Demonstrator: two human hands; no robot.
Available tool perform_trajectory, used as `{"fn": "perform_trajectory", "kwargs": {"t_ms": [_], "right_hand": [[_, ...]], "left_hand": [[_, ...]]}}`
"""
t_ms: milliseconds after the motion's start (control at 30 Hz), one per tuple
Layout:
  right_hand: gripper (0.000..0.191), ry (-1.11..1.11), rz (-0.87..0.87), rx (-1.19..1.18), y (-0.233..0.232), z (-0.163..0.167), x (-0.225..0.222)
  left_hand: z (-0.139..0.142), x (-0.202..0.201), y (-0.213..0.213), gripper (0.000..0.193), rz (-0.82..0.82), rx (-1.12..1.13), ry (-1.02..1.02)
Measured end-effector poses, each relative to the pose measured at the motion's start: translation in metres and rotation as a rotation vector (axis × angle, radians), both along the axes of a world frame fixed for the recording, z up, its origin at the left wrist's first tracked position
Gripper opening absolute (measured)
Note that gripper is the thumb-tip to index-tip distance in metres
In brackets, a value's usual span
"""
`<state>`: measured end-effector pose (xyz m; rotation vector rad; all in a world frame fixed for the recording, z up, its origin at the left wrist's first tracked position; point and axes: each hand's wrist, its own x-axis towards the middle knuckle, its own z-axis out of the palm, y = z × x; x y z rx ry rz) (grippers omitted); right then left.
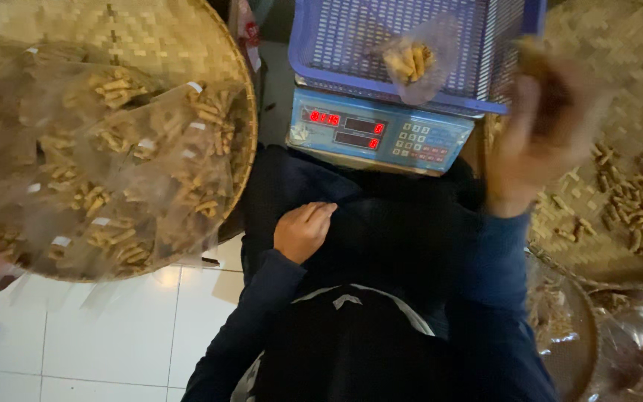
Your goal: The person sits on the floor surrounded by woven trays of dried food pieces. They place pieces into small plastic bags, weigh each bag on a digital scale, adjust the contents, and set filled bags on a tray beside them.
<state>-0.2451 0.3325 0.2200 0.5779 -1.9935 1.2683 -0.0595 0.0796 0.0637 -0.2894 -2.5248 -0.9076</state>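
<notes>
**One bag on the scale, many bagged, loose snacks left**

Person seated on white tile floor (113,335), digital scale (381,134) in front of the lap, blue plastic basket (336,45) sitting on top of it. Inside the basket: one clear bag of stick snacks (411,59), partly filled, mouth looks open (red digits lit, reading not copied).

Done, judging by layout: the woven tray on the left (187,45) is heaped with filled clear bags (128,149), so a good share looks packed already. Left: the woven tray on the right (634,112) holds loose stick snacks (626,201), thinly spread, so a smaller share seems unbagged; the bag in the basket not finished.

Right hand (545,126) raised beside the basket's right edge, motion-blurred, fingers curled together around something brown, likely a few snacks, cannot tell for sure. Left hand (303,229) rests on the dark lap, fingers together and relaxed, holding nothing.

Room: tight. Both tray rims crowd the scale, the basket's right rim just beside the right hand. Lower right, more clear bags and a round lid-like thing, blurred. Open floor only at lower left
</notes>
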Motion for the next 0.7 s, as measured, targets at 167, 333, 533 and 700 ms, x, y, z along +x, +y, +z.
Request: {"fn": "perform_trajectory", "kwargs": {"t_ms": [167,333,533,700], "right_hand": [[0.017,0.074,-0.485,0.288,0.12,-0.066,-0.002],[0.003,-0.333,-0.903,0.626,0.221,-0.171,0.02],[0.028,-0.355,-0.759,0.534,0.219,-0.207,0.062],[0.022,-0.339,-0.68,0.328,0.2,-0.2,0.059]], "left_hand": [[0.028,-0.013,-0.001,0.015,0.046,0.293,-0.055],[0.075,-0.069,0.006,0.019,0.084,0.445,0.038],[0.132,-0.185,0.04,0.064,0.045,0.218,0.045],[0.133,-0.223,0.062,0.036,0.114,0.053,-0.204]]}}
